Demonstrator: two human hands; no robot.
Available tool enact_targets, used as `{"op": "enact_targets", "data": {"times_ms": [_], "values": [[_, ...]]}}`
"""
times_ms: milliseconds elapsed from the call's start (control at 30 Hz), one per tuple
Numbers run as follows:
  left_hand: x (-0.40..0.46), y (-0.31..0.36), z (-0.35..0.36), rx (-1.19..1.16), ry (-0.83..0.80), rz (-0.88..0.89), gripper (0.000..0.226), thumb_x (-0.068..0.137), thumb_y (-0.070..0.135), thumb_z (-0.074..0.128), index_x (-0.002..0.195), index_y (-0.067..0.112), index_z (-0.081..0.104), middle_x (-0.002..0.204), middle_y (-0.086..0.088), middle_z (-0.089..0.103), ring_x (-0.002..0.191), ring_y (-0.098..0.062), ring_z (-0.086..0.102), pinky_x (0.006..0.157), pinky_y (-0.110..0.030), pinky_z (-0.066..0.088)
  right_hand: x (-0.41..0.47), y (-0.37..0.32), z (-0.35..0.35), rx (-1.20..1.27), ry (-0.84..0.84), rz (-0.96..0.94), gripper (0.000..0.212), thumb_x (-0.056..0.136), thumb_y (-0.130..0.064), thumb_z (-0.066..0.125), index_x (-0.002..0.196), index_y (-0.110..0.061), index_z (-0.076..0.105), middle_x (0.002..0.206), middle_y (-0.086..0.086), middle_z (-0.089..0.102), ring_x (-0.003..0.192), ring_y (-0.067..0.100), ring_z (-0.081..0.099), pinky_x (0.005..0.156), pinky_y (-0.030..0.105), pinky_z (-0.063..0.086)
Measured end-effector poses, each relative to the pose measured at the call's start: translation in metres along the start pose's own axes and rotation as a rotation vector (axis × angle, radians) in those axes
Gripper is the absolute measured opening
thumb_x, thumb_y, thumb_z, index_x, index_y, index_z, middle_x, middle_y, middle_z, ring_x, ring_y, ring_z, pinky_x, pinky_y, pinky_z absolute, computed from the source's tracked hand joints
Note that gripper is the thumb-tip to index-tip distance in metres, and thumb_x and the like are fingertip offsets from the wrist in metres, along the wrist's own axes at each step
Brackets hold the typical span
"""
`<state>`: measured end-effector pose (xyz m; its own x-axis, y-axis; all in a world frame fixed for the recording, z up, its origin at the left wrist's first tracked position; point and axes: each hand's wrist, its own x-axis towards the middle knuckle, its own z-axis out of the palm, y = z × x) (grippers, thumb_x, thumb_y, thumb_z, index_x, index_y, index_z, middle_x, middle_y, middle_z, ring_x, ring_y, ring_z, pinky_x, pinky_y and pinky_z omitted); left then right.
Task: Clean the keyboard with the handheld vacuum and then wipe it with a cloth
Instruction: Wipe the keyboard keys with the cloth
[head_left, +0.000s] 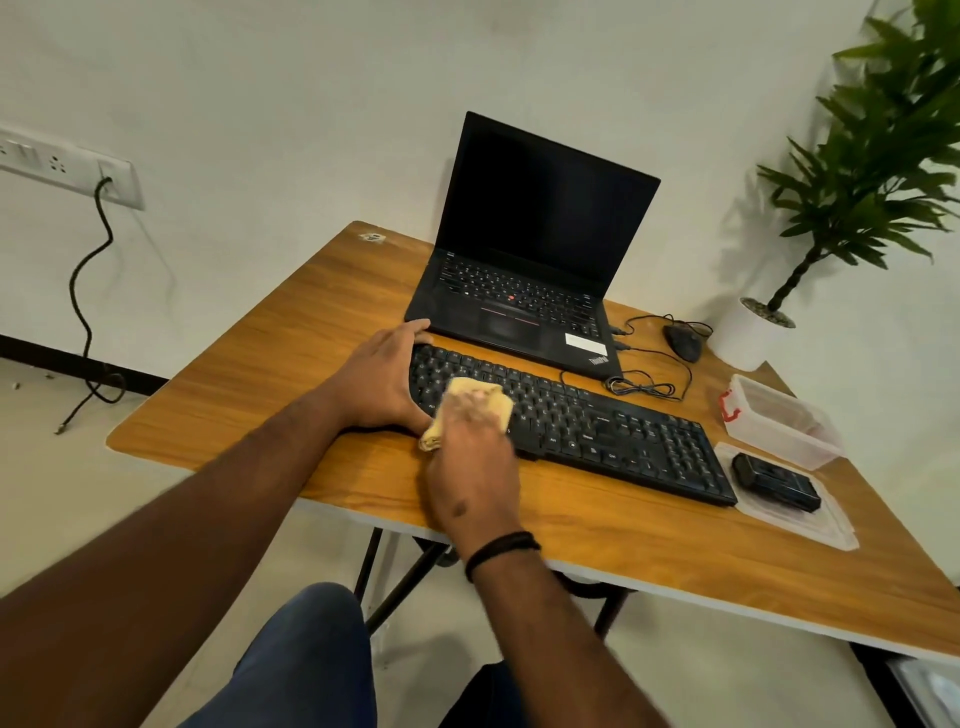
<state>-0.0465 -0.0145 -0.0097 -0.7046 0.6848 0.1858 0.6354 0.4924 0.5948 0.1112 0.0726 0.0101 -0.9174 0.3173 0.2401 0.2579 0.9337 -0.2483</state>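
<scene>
A black keyboard (613, 431) lies across the wooden table (260, 374) in front of a laptop. My left hand (382, 382) grips the keyboard's left end, thumb on the far edge. My right hand (470, 457) holds a yellow cloth (467, 392) and presses it on the keys at the keyboard's left part; the hand is blurred. The black handheld vacuum (776, 482) lies on a clear plastic sheet (810, 525) off the keyboard's right end.
An open black laptop (524, 270) stands behind the keyboard. A wired mouse (683, 340), coiled cable (644, 387), clear plastic box (779, 423) and potted plant (748, 332) sit at the right. A wall socket (78, 169) with a hanging cord is at left.
</scene>
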Motion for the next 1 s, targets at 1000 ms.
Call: {"op": "enact_targets", "data": {"times_ms": [1000], "values": [[-0.002,0.001,-0.002,-0.015,-0.003,-0.016,0.159,0.027,0.081,0.085,0.157,0.022,0.015,0.156,0.003,0.036,0.145,-0.019,0.028,0.120,-0.041,0.026,0.010,0.053,-0.041,0.712,0.198,0.248,0.038,0.100,-0.004,0.049,0.135,-0.015,0.057,0.131,0.001,0.061,0.113,0.004,0.052,0.081,0.007,0.048]]}}
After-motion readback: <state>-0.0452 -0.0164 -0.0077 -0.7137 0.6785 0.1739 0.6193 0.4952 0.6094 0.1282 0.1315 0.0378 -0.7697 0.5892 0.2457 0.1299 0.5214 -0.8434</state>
